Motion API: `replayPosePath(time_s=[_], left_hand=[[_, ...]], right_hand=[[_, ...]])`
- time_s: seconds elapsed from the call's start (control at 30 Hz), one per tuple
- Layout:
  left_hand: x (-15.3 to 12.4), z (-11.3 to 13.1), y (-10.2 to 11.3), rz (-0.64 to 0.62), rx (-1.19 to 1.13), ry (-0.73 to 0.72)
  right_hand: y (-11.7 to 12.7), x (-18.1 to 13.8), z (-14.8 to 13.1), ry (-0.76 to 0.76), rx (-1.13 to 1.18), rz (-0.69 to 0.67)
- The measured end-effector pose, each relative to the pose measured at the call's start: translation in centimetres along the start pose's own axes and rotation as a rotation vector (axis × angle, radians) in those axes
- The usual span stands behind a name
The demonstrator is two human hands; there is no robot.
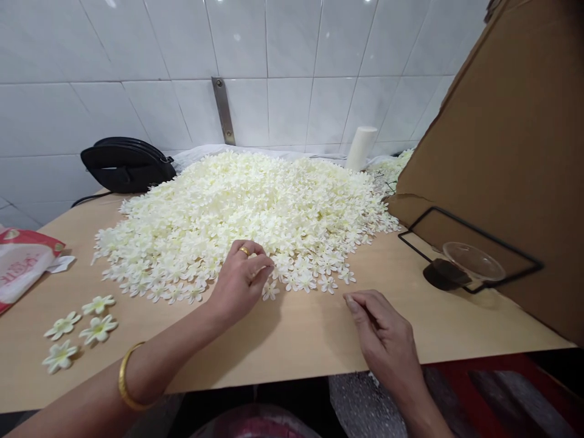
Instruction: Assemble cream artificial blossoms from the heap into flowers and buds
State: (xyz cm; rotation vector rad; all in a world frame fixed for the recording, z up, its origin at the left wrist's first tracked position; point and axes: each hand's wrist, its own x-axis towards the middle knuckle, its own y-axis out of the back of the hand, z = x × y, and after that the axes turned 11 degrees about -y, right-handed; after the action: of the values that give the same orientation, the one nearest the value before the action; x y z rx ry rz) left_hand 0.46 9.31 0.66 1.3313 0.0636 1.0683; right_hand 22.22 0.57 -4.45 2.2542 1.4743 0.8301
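Observation:
A large heap of small white artificial flowers (255, 201) with pale yellow centres covers the middle of the table. My left hand (240, 277), with a ring and a gold bangle, is over the heap's front edge, thumb and fingertips pinched together; whatever may be between them is too small to make out. Beyond the heap's front right edge, above bare wood, my right hand (383, 328) also has thumb and forefinger pressed together, and I cannot see what they hold, if anything. Several larger cream flowers (98, 330) lie apart at the table's left front.
A black bag (128, 165) stands at the back left, near a tiled wall. At the left edge lies a red and white packet (25, 264). Cardboard (497, 152) rises on the right behind a black metal frame (483, 234) with a clear dish (474, 260). A white cylinder (361, 148) stands behind the heap.

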Motion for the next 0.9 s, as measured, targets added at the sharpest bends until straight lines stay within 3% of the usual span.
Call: replayPosePath(time_s=[0.13,0.23,0.3,0.43,0.57,0.73,0.9], left_hand=[[1.1,-1.6,2.5,0.225,0.065,0.003],[1.8,-4.2,4.9,0.407,0.289,-0.034],[1.8,-6.2,6.4,0.454,0.473,-0.080],[0.9,-9.3,7.8,0.289,0.696,-0.129],[-0.2,-9.7,7.1,0.121,0.681,-0.136],[-2.0,-5.2,5.5,0.057,0.450,-0.223],[-4.6,0.3,3.4,-0.321,0.141,-0.420]], right_hand=[[0.2,-0.2,0.1,0.013,-0.011,0.010],[0.1,0.0,0.9,0.063,-0.040,0.048],[-0.1,0.1,1.4,0.101,-0.057,0.067],[-0.2,0.1,1.3,0.082,-0.055,0.061],[-0.1,-0.1,0.6,0.031,-0.032,0.049],[-0.1,0.0,0.5,0.009,-0.035,0.034],[0.0,-0.2,0.4,-0.001,-0.033,0.194]])
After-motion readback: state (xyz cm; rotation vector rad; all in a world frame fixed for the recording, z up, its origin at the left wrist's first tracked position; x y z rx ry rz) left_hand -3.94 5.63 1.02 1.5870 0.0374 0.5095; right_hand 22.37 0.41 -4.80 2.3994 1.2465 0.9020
